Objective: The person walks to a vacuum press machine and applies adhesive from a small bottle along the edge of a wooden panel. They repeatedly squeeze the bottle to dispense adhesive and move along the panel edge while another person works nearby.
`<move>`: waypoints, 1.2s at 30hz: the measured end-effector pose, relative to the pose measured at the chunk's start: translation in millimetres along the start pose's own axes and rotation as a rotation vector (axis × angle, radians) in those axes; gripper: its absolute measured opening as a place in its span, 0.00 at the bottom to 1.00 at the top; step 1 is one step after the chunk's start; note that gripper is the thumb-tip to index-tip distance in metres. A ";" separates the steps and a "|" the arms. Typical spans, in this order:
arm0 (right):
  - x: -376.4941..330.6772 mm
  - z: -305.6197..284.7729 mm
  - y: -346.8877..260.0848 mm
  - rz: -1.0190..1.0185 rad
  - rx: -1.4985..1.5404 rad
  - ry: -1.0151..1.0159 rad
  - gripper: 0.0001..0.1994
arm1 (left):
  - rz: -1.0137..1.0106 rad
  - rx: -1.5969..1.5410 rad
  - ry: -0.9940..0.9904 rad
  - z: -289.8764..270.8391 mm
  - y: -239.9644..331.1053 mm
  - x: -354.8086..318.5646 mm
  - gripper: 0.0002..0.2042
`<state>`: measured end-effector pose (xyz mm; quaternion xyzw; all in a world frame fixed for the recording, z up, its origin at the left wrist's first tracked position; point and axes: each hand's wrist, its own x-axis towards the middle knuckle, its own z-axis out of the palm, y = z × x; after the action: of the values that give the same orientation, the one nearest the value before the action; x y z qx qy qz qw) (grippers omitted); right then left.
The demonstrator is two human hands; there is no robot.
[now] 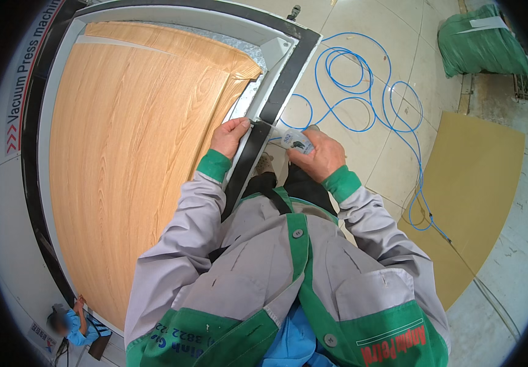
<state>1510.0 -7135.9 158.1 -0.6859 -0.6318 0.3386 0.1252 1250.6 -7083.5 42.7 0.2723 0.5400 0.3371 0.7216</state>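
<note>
My right hand is wrapped round a small white bottle with a dark picture on its side. Its thin nozzle points left at a joint in the black strip that runs along the rim of a large press bed. On the other side of that joint my left hand pinches the strip's edge between thumb and forefinger. Just left of it lies a wood-grain sheet wrapped over a panel in the bed, folded loosely at its far right corner. The grey metal frame shows beyond that corner.
Coiled blue hose lies on the tiled floor to the right. Beyond it are a brown board and a green bundle. At the lower left another person in blue has a hand at the bed's edge.
</note>
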 end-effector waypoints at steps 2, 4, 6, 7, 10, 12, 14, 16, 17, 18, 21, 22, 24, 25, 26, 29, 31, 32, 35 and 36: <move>0.5 -0.6 -0.8 0.008 -0.002 -0.019 0.23 | 0.002 -0.001 0.004 0.4 0.6 0.3 0.15; 0.9 -0.6 -1.2 0.009 0.006 -0.019 0.23 | -0.014 -0.002 0.018 0.6 1.0 0.7 0.15; 1.4 0.3 -1.5 -0.011 0.014 0.019 0.22 | -0.002 0.001 -0.001 0.5 1.4 1.0 0.15; 1.4 0.9 -1.6 -0.015 0.018 0.025 0.22 | -0.014 0.000 0.005 0.4 1.5 1.0 0.14; 0.6 1.4 -1.8 -0.017 0.007 0.026 0.22 | -0.024 0.014 0.012 0.3 1.9 0.8 0.14; 0.4 1.5 -3.0 -0.011 0.014 0.020 0.23 | -0.009 0.031 0.012 0.3 2.4 1.0 0.15; 0.7 0.1 -4.5 -0.009 0.013 0.023 0.23 | -0.008 0.035 0.004 0.6 2.7 1.0 0.15; 2.3 -1.4 -6.6 0.001 -0.003 0.011 0.23 | -0.026 0.036 0.001 0.6 2.9 0.7 0.15; 2.5 -3.0 -7.5 0.007 -0.001 0.003 0.23 | -0.015 0.038 -0.005 0.7 3.1 0.5 0.15; 2.7 -4.9 -8.3 0.021 -0.006 -0.014 0.23 | -0.015 0.041 0.001 0.8 3.2 0.3 0.15; 3.1 -8.9 -12.2 0.032 -0.034 -0.016 0.22 | -0.012 0.032 0.002 1.2 3.2 0.0 0.15; 3.2 -9.6 -13.9 0.032 -0.050 -0.011 0.22 | -0.019 0.027 0.009 1.3 3.2 -0.1 0.15; 3.6 -11.1 -17.1 0.028 -0.055 -0.002 0.22 | -0.003 0.026 -0.001 1.4 3.2 -0.2 0.16; 3.8 -11.6 -18.6 0.028 -0.059 0.001 0.22 | -0.012 0.028 0.007 1.4 3.2 -0.5 0.16; 4.3 -12.1 -19.9 0.024 -0.069 0.005 0.22 | -0.001 0.028 -0.001 1.4 3.2 -0.6 0.16; 5.4 -13.2 -22.0 0.013 -0.098 0.009 0.21 | 0.001 0.028 -0.004 1.5 3.1 -1.2 0.16; 6.0 -13.9 -22.4 0.007 -0.118 0.000 0.21 | -0.001 0.016 -0.004 1.6 3.0 -1.4 0.16; 6.3 -14.2 -22.6 0.005 -0.113 0.002 0.21 | 0.007 0.023 -0.012 1.6 2.9 -1.2 0.16; 6.4 -14.2 -23.6 -0.002 -0.105 0.007 0.21 | 0.008 0.037 -0.018 0.9 2.3 -0.8 0.15; 6.6 -14.1 -24.3 -0.005 -0.107 0.009 0.21 | 0.009 0.038 -0.021 0.5 2.0 -0.4 0.15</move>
<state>1499.5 -7121.9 181.1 -0.6915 -0.6503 0.3008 0.0922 1250.6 -7082.5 44.5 0.2920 0.5376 0.3273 0.7201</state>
